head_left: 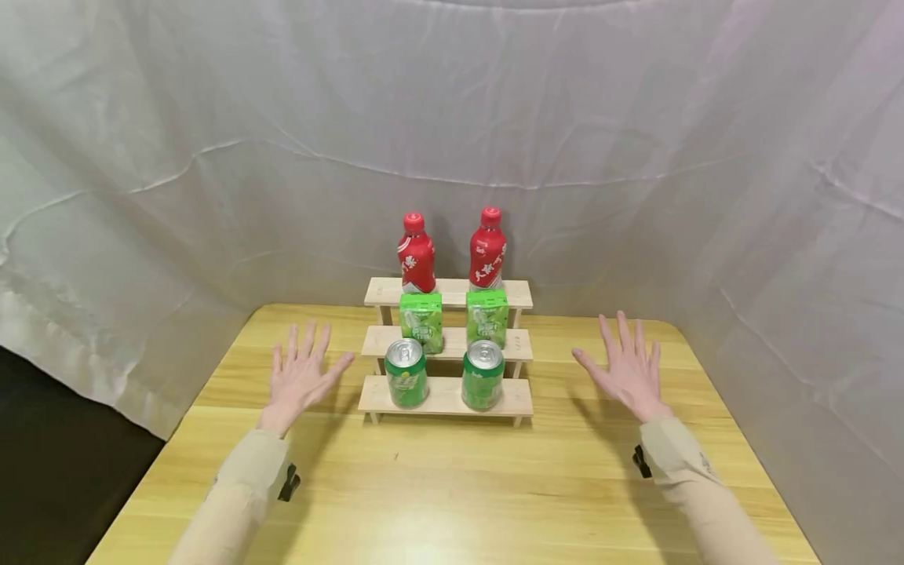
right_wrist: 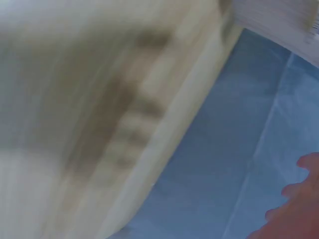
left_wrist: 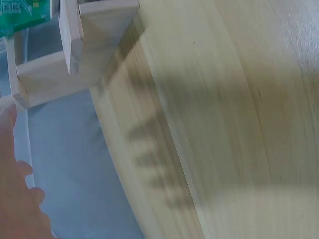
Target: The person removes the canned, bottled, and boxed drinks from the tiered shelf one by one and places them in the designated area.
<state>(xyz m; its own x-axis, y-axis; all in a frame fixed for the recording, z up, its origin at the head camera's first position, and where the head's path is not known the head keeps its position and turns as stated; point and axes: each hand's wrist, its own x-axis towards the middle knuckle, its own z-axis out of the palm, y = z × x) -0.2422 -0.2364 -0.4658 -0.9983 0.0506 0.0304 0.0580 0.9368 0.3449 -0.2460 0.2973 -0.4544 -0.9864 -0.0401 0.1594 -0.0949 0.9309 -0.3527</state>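
A small three-step wooden rack (head_left: 446, 399) stands at the back middle of the wooden table (head_left: 452, 486). Two red bottles (head_left: 417, 255) (head_left: 487, 249) stand on its top step, two green cartons (head_left: 421, 322) (head_left: 487, 317) on the middle step, two green cans (head_left: 406, 373) (head_left: 483, 375) on the lowest. My left hand (head_left: 302, 375) hovers left of the rack with fingers spread, holding nothing. My right hand (head_left: 628, 367) hovers right of it, fingers spread too. In the left wrist view the rack's end (left_wrist: 75, 55) and my hand's edge (left_wrist: 15, 194) show.
White cloth (head_left: 452, 141) hangs behind and on both sides of the table. A dark floor area (head_left: 56, 455) lies past the table's left edge. The right wrist view is blurred, showing table edge (right_wrist: 164, 139) and fingertips (right_wrist: 294, 204).
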